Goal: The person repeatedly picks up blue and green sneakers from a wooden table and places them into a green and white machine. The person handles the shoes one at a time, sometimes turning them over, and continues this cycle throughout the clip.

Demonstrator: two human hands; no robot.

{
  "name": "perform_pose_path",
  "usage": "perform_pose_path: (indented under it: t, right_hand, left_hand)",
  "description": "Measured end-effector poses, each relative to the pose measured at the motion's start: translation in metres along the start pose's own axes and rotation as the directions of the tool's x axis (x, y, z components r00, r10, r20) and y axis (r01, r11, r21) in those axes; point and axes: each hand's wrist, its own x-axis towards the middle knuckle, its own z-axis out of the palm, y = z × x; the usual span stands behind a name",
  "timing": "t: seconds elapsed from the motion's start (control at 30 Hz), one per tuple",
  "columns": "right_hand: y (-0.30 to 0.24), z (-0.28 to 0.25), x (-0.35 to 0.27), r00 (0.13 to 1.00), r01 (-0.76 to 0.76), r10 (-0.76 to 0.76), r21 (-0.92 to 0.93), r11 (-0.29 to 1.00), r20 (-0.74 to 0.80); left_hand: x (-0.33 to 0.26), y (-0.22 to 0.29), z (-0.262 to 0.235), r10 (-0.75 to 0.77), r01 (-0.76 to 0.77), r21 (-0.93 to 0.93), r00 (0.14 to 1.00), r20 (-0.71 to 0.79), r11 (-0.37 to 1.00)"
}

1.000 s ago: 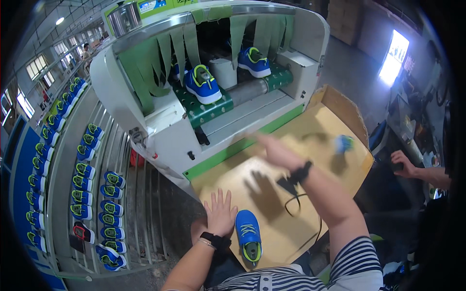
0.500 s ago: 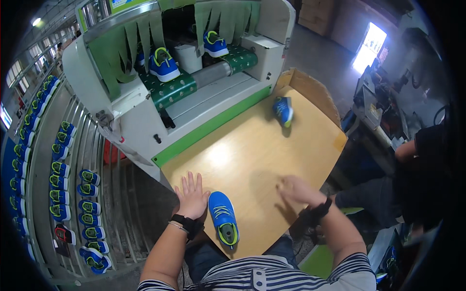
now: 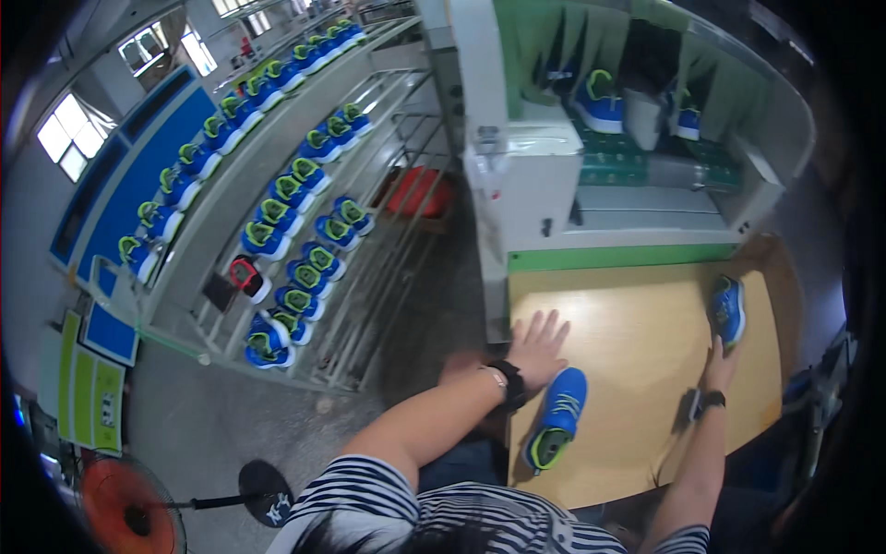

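Note:
My left hand (image 3: 537, 349) lies flat on the wooden tabletop (image 3: 646, 369) with its fingers spread, holding nothing. Just to its right and nearer to me rests a blue sneaker (image 3: 569, 392) with pale laces and a lime-green collar lining. My right hand (image 3: 720, 367) stretches out to the far right of the board. Its fingers are closed on the near end of a second blue sneaker (image 3: 729, 309); part of the grip is hidden. Both wrists carry dark bands.
Beyond the board stands a machine with a green conveyor belt (image 3: 614, 166), carrying blue sneakers under hanging strips. A cardboard edge (image 3: 780, 286) bounds the right side. Racks (image 3: 355, 319) on the left hold rows of blue sneakers. A fan (image 3: 129, 510) stands at lower left.
The view has swung left, bringing more of the racks into sight. My right hand has reached forward from the near board to the far sneaker. The left hand stays flat beside the near one.

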Motion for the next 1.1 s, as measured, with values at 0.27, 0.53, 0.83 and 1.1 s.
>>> perform_pose_path:
  t: [0.27,0.53,0.83,1.1]
  right_hand:
    - [-0.053,-0.099,-0.116,0.976,0.065,-0.072,0.041,0.997,0.206]
    - [-0.148,-0.022,-0.184,0.827,-0.057,0.117,-0.126,0.99,0.549]
    - [-0.159,0.017,-0.279,0.756,0.353,-0.157,-0.194,0.915,0.635]
    - [-0.168,0.032,-0.307,0.778,0.344,-0.148,-0.218,0.913,0.611]
  left_hand:
    - [-0.002,0.0,0.002,-0.015,0.015,-0.001,1.0,0.013,1.0]
    - [0.005,0.004,0.002,0.014,-0.014,0.025,1.0,-0.006,1.0]
    - [0.001,0.0,0.01,0.032,-0.029,0.044,0.997,-0.07,0.999]
    - [-0.002,-0.001,0.012,0.018,-0.014,0.032,0.992,-0.129,0.999]
